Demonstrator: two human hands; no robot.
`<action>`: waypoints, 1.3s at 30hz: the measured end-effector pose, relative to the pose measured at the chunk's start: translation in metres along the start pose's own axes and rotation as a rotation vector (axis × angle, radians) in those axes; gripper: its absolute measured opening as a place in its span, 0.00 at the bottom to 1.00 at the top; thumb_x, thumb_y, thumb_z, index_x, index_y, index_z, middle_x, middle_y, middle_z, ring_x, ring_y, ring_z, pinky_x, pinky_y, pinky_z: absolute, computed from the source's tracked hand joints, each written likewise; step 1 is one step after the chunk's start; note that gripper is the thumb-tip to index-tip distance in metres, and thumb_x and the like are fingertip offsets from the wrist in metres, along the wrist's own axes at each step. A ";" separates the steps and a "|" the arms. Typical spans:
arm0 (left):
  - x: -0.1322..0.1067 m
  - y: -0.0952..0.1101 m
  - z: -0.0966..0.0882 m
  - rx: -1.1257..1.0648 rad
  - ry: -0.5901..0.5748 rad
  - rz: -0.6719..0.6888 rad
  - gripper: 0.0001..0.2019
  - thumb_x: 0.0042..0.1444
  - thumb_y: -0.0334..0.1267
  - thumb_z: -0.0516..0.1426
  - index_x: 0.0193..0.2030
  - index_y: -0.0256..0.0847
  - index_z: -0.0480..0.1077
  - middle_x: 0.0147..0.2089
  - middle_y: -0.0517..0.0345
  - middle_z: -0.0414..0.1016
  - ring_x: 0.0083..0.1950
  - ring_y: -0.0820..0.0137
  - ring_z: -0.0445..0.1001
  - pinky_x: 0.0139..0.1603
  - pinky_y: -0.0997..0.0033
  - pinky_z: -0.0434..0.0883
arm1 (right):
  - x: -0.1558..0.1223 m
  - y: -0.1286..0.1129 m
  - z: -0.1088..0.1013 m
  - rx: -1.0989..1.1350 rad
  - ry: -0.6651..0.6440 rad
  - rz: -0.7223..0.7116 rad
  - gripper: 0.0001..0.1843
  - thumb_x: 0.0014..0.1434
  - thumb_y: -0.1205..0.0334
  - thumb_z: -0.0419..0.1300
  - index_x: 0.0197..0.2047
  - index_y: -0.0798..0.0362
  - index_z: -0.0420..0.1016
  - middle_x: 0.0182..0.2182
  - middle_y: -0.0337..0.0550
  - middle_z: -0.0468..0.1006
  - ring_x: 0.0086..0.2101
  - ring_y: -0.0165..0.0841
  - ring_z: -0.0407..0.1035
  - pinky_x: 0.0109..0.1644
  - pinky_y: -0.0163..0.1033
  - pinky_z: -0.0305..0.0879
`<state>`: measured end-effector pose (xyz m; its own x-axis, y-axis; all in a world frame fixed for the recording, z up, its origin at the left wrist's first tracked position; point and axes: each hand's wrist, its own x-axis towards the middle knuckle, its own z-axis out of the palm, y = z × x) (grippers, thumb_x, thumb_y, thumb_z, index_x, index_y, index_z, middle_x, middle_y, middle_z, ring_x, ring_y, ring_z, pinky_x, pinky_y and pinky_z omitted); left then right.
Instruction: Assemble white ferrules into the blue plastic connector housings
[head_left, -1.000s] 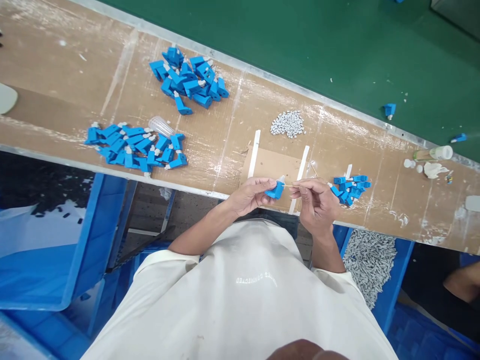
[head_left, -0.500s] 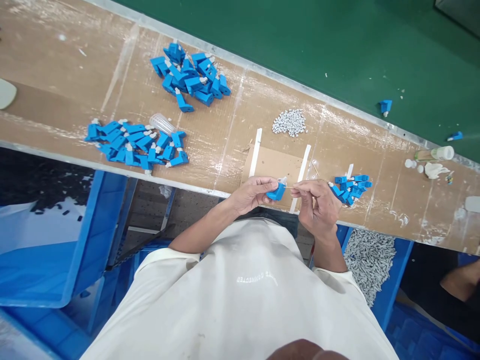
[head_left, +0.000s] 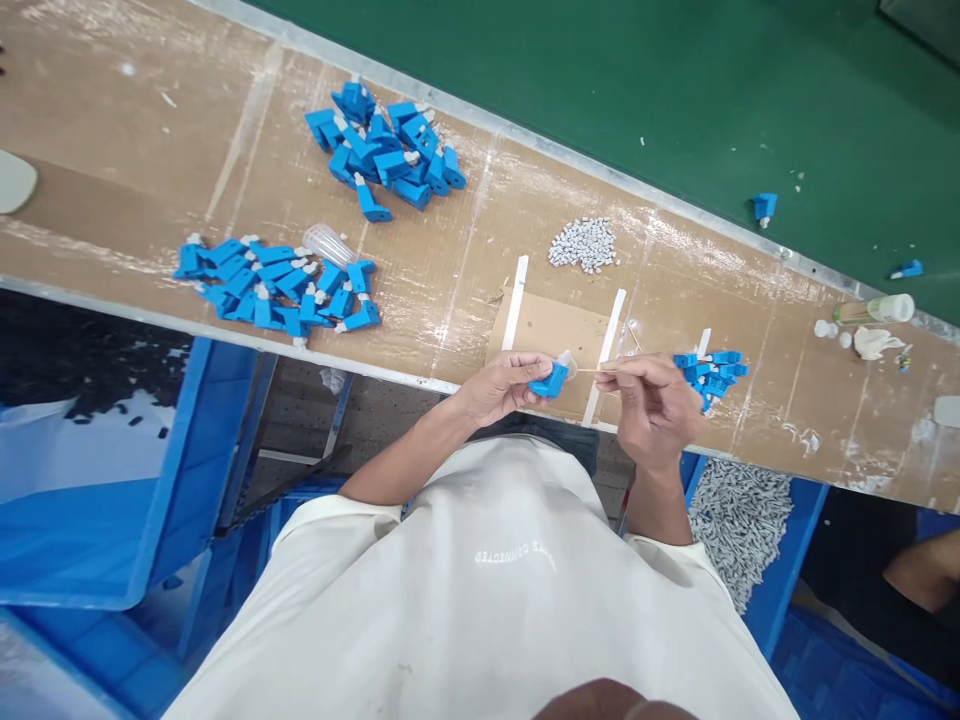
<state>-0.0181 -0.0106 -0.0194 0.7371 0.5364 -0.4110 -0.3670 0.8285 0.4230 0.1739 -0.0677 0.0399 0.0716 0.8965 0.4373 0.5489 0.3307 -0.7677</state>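
In my left hand (head_left: 504, 390), thumb and fingers are closed on a blue plastic part (head_left: 550, 381). A whitish, translucent bit (head_left: 568, 364) shows at its upper right end. My right hand (head_left: 654, 408) pinches a thin wooden stick that looks like a toothpick (head_left: 589, 371), pointing left with its tip close to the part; whether it touches I cannot tell. Both hands are over the table's near edge, before a cardboard sheet (head_left: 559, 330) with two white tape strips. Beyond the sheet lies a heap of small grey pieces (head_left: 583, 245).
Blue parts with white ends lie in a far pile (head_left: 390, 150), a left pile (head_left: 277, 285) beside a clear plastic cup (head_left: 328, 243), and a small right pile (head_left: 712, 375). A toothpick bottle (head_left: 874, 309) lies at right. Below is a blue bin of grey pieces (head_left: 739, 520). Another person's arm (head_left: 926, 570) shows.
My right hand has drawn back to the right with the toothpick, away from the blue part. The left hand keeps hold of the part, now turned slightly.
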 end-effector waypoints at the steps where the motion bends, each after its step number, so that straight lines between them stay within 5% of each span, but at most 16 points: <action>1: 0.000 0.000 -0.003 -0.004 0.003 0.005 0.20 0.45 0.45 0.75 0.31 0.31 0.75 0.24 0.64 0.66 0.22 0.83 0.64 0.27 0.83 0.71 | -0.001 0.004 -0.002 0.013 0.022 0.054 0.08 0.70 0.66 0.58 0.47 0.46 0.77 0.34 0.40 0.82 0.31 0.33 0.78 0.32 0.39 0.77; 8: 0.011 0.002 -0.026 -0.086 0.149 0.055 0.10 0.51 0.35 0.71 0.32 0.31 0.76 0.29 0.57 0.76 0.24 0.80 0.72 0.25 0.84 0.72 | -0.010 0.038 0.011 -0.222 -0.205 0.060 0.11 0.72 0.59 0.55 0.43 0.48 0.79 0.36 0.46 0.79 0.38 0.37 0.75 0.40 0.44 0.75; 13: 0.012 0.002 -0.036 -0.125 0.157 0.044 0.08 0.49 0.32 0.70 0.32 0.30 0.77 0.28 0.56 0.76 0.25 0.77 0.73 0.26 0.81 0.74 | -0.003 0.062 0.005 -0.283 -0.264 0.083 0.15 0.71 0.56 0.55 0.56 0.46 0.77 0.41 0.46 0.77 0.36 0.37 0.74 0.41 0.45 0.74; 16: 0.010 0.000 -0.040 -0.135 0.099 0.041 0.15 0.43 0.36 0.74 0.33 0.30 0.77 0.29 0.54 0.78 0.27 0.75 0.75 0.25 0.80 0.74 | 0.038 0.110 -0.024 -0.431 -0.186 0.185 0.20 0.70 0.51 0.55 0.62 0.45 0.72 0.42 0.45 0.76 0.36 0.37 0.72 0.42 0.45 0.74; 20: 0.008 -0.005 -0.045 -0.093 0.067 0.054 0.20 0.41 0.42 0.76 0.34 0.31 0.77 0.31 0.52 0.79 0.28 0.73 0.76 0.25 0.79 0.73 | 0.126 0.204 -0.068 -0.802 0.033 0.413 0.24 0.69 0.51 0.55 0.64 0.51 0.66 0.55 0.57 0.70 0.48 0.46 0.72 0.55 0.56 0.69; 25: 0.010 -0.011 -0.044 -0.058 0.043 0.092 0.20 0.45 0.45 0.75 0.35 0.31 0.77 0.28 0.55 0.76 0.27 0.75 0.73 0.27 0.77 0.71 | 0.210 0.273 -0.072 -0.999 0.118 0.665 0.25 0.63 0.58 0.59 0.60 0.59 0.67 0.59 0.67 0.66 0.60 0.57 0.63 0.60 0.62 0.63; 30: 0.012 -0.013 -0.041 -0.042 0.070 0.121 0.23 0.43 0.49 0.75 0.35 0.32 0.76 0.28 0.56 0.75 0.27 0.75 0.73 0.28 0.77 0.71 | 0.226 0.272 -0.065 -0.955 0.041 0.581 0.14 0.63 0.60 0.56 0.48 0.55 0.75 0.52 0.61 0.73 0.54 0.53 0.65 0.57 0.62 0.65; 35: 0.011 -0.011 -0.041 -0.046 0.061 0.118 0.24 0.42 0.49 0.75 0.34 0.31 0.77 0.27 0.56 0.74 0.26 0.75 0.72 0.28 0.78 0.70 | 0.160 0.233 -0.070 -0.891 -0.196 0.441 0.10 0.63 0.58 0.53 0.37 0.50 0.75 0.35 0.54 0.77 0.42 0.51 0.70 0.51 0.56 0.66; 39: 0.010 -0.010 -0.041 -0.032 0.040 0.088 0.20 0.45 0.47 0.75 0.34 0.32 0.77 0.27 0.57 0.73 0.26 0.77 0.70 0.28 0.78 0.70 | 0.111 0.198 -0.071 -0.828 -0.184 0.390 0.09 0.64 0.58 0.52 0.36 0.49 0.73 0.34 0.51 0.78 0.39 0.47 0.70 0.49 0.54 0.66</action>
<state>-0.0302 -0.0070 -0.0615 0.6783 0.6124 -0.4059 -0.4473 0.7825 0.4332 0.3494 0.0766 -0.0304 0.2816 0.9559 0.0838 0.9378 -0.2557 -0.2349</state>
